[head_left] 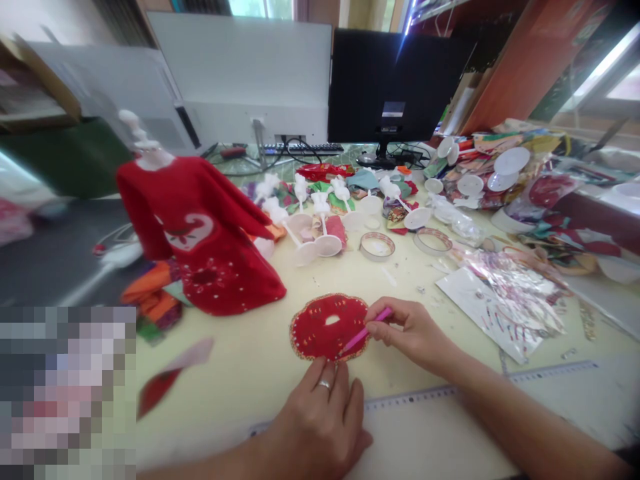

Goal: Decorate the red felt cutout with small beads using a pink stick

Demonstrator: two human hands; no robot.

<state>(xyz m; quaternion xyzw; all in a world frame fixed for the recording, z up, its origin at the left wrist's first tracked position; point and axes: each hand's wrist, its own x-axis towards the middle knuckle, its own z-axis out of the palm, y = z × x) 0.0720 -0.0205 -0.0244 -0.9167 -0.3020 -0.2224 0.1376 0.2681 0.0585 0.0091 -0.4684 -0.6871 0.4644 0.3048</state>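
Observation:
A small red fabric piece (320, 327) with a beaded, scalloped edge and tiny ornaments lies flat on the table. My right hand (405, 330), closed at the fingertips, grips a slim pink pointed tool (367, 331); its tip is over the lower right part of the fabric, and contact cannot be made out. The fingers of my left hand (325, 413), one with a ring, stretch out to the fabric's near edge and rest there. Behind and to the left, a red long-sleeved garment (210, 247) with a white paisley motif hangs on a small white form.
A ruler (425, 396) runs along the near table. Two tape rolls (377, 247) and several white stands (323, 213) sit beyond the fabric. At right are a white card (485, 307), shiny plastic packets (525, 293) and heaped cloth. Two monitors (395, 87) stand behind.

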